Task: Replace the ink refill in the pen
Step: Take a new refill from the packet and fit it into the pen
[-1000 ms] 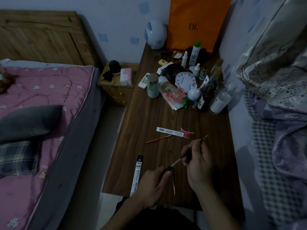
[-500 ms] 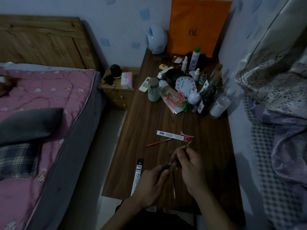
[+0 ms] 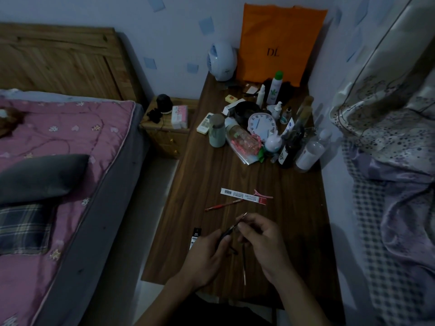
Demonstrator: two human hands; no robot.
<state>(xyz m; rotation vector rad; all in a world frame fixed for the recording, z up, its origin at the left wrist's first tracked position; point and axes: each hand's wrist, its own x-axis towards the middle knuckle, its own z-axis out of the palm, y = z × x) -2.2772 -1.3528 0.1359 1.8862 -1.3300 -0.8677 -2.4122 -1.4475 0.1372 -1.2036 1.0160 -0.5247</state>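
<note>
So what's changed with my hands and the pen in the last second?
The right hand has moved in toward the left hand, so less of the pen shows between them. Both still grip it. The thin refill, red pen, white packet and black packet on the desk stayed put.

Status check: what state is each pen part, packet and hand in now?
Left hand: grips barrel.
Right hand: pinches refill, in line with barrel.
Loose refill: lying on table, untouched.
Red pen: lying flat, untouched.
White packet: flat on table.
Black packet: flat, end hidden by left hand.
</note>
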